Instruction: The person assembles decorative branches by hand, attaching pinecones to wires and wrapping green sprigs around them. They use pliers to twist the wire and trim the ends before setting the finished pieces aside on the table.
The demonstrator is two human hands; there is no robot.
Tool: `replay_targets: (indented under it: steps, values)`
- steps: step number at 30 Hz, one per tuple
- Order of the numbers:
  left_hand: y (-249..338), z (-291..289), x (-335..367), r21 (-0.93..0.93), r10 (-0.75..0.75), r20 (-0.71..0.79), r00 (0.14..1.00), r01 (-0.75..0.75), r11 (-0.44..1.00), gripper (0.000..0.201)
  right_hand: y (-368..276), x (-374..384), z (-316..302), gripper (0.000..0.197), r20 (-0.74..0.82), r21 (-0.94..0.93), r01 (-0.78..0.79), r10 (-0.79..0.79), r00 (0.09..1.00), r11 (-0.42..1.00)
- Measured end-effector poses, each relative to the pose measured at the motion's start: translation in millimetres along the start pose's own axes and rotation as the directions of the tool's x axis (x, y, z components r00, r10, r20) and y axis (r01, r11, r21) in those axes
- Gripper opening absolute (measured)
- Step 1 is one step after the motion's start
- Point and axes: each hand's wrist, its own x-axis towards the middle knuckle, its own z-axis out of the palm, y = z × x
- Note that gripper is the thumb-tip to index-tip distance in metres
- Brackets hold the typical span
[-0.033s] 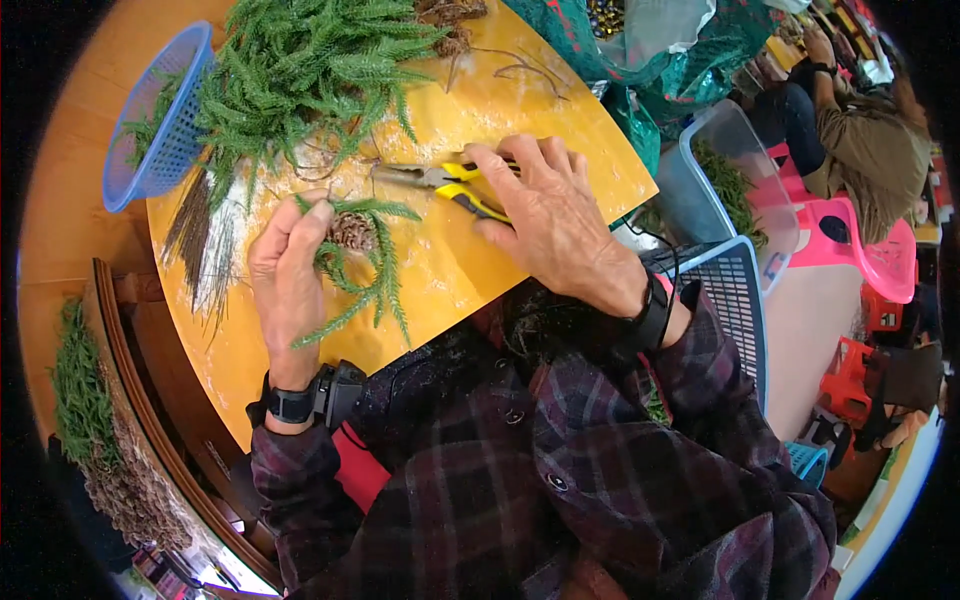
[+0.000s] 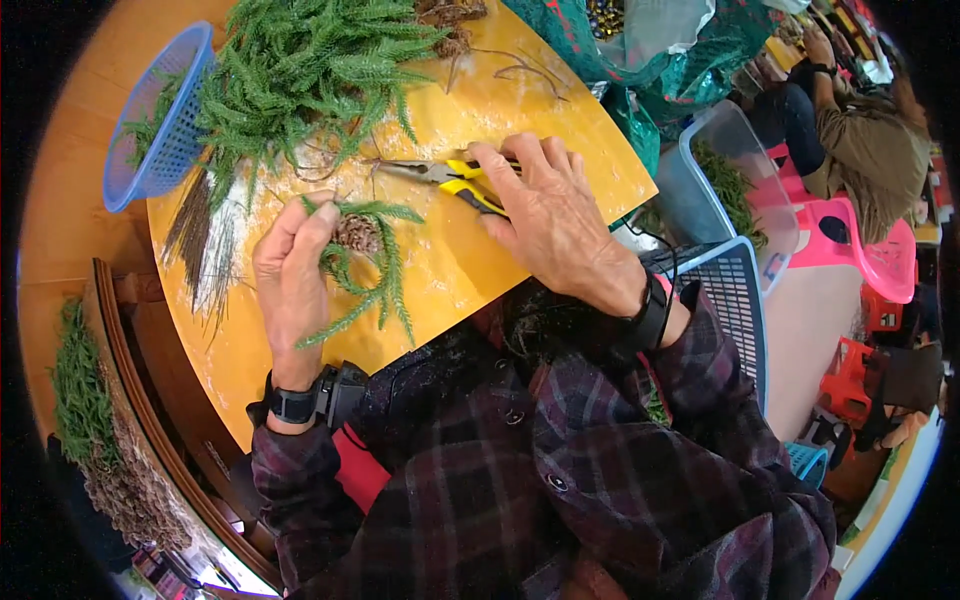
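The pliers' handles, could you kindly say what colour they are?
The handles are yellow and black, clearest in the head view.

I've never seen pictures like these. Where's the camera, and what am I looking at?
There is no machine at work, only a bare left hand and right hand. A wide camera on the person's head looks down, so straight edges bend. On the yellow table lie a heap of greenery and thin dark stems. The left hand pinches a small green sprig with a brown pine cone; the right has the pliers by their handles.
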Motion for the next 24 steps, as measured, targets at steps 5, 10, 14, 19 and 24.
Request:
replay_targets:
  steps: [5,10,14,19,24]
  values:
    - [-2.6,1.6,-5.9,0.007,-0.062,0.061,0.996,0.062,0.998,0.016,1.2,0.6,13.2,0.054,-0.073,-0.008,0.02,-0.02,0.997,1.0]
    - [-4.9,3.3,-4.0,0.014,-0.072,0.113,0.991,0.071,0.997,0.017,-2.0,2.1,3.2,0.053,-0.136,0.077,0.003,0.007,0.991,0.997]
    - [-10.1,-4.3,-0.5,0.002,-0.119,0.108,0.987,0.119,0.993,0.018,-14.0,3.6,-5.9,0.055,-0.119,0.046,-0.025,0.031,0.992,0.999]
    - [-15.2,-6.3,0.3,-0.096,-0.119,0.11,0.987,0.13,0.987,0.019,-21.0,-1.5,-10.4,0.052,-0.093,0.001,0.015,-0.015,0.996,1.0]
    - [-19.5,-6.2,2.2,-0.168,-0.133,0.087,0.987,0.146,0.975,0.02,-12.5,-1.0,-5.7,0.044,-0.145,-0.005,0.095,-0.095,0.985,0.995]
